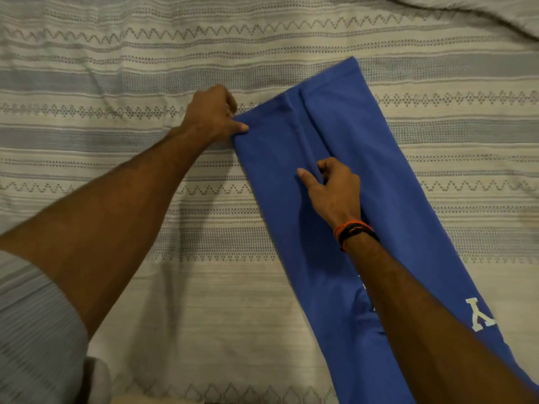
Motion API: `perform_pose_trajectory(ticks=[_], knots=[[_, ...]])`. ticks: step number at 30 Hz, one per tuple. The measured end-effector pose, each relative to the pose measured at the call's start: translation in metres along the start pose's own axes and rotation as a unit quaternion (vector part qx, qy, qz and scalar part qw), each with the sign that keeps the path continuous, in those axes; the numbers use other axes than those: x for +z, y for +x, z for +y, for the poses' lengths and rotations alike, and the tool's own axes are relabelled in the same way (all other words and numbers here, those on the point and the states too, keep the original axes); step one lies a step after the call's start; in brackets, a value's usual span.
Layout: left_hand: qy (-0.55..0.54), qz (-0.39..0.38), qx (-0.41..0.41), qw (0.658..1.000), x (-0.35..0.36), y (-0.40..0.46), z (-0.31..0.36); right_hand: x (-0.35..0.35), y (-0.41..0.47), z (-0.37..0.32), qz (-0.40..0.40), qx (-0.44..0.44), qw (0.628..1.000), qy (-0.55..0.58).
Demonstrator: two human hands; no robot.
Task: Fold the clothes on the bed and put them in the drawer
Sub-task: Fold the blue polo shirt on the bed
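Our right hand [335,191] pinches a crease mid-strip on the blue garment [335,228], folded long on the bed [145,287], running from near-right to far-left; our left hand [213,115] pinches its far-left corner.

Bedspread [145,83] bare left of blue garment [364,141]; bedding fold [495,21] far right.

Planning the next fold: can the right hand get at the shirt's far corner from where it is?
Probably yes. The right hand pinches the shirt mid-panel; only flat cloth lies between it and the far corner.
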State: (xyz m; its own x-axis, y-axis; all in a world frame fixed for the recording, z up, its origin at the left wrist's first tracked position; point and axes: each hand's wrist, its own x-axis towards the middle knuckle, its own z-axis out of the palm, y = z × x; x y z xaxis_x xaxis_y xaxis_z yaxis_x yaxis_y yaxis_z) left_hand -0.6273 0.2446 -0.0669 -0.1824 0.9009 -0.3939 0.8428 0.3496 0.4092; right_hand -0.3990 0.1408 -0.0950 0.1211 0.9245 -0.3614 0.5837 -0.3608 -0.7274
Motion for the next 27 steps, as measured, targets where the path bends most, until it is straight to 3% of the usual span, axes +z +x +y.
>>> perform_pose_trajectory(ticks=[3, 6, 8, 10, 13, 16, 19, 24, 27], knots=[[-0.069, 0.085, -0.039, 0.993, 0.005, -0.009, -0.011, 0.0, 0.0, -0.002, 0.009, -0.016, 1.0, -0.017], [-0.044, 0.127, -0.046, 0.99, 0.013, -0.018, -0.012, -0.001, -0.004, -0.003, 0.035, -0.011, 0.998, -0.047], [-0.003, 0.183, 0.007, 0.983, 0.021, -0.028, -0.008, -0.001, -0.006, -0.002, 0.055, 0.002, 0.995, -0.082], [0.007, 0.215, 0.122, 0.969, 0.032, -0.042, -0.001, 0.001, -0.008, -0.002, 0.065, -0.003, 0.99, -0.129], [-0.007, 0.112, 0.275, 0.955, 0.056, -0.059, 0.006, 0.005, -0.016, 0.003, 0.109, -0.142, 0.961, -0.213], [0.075, 0.04, 0.275, 0.958, 0.081, -0.067, 0.001, 0.013, -0.023, 0.022, 0.069, -0.313, 0.901, -0.293], [0.124, 0.042, 0.245, 0.961, 0.094, -0.068, -0.006, 0.013, -0.028, 0.042, -0.02, -0.32, 0.887, -0.331], [0.161, 0.041, 0.226, 0.96, 0.091, -0.064, -0.01, 0.006, -0.026, 0.052, -0.035, -0.303, 0.876, -0.374], [0.122, 0.025, 0.213, 0.969, 0.085, -0.067, -0.005, 0.001, -0.024, 0.044, -0.048, -0.296, 0.896, -0.328]])
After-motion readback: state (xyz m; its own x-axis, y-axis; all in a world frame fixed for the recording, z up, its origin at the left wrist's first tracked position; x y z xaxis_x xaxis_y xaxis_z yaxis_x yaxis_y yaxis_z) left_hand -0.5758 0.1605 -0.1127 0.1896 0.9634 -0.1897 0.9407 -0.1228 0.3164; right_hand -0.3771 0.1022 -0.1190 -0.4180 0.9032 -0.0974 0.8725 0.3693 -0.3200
